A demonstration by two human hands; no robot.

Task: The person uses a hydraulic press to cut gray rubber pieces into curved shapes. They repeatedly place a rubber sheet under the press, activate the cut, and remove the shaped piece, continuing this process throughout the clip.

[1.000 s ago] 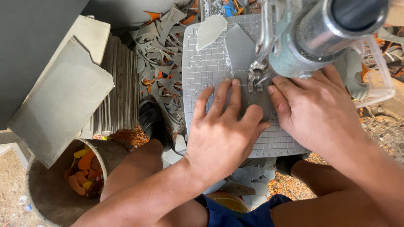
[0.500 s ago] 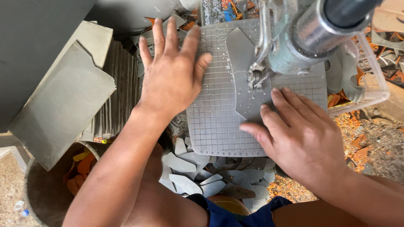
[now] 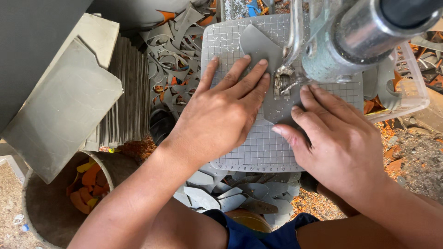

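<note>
While both hands, left (image 3: 221,115) and right (image 3: 341,143), lie flat with fingers spread on the grey sheet (image 3: 272,99) on the gridded table (image 3: 258,152), it sits under the saw head (image 3: 282,82), so cutting seems underway, and 1 slow, steady push is needed next.

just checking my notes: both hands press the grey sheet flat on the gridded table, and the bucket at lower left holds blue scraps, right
Not quite. In the head view the bucket holds orange and yellow scraps, not blue. The rest stands: left hand and right hand press the grey sheet on the gridded table.
</note>
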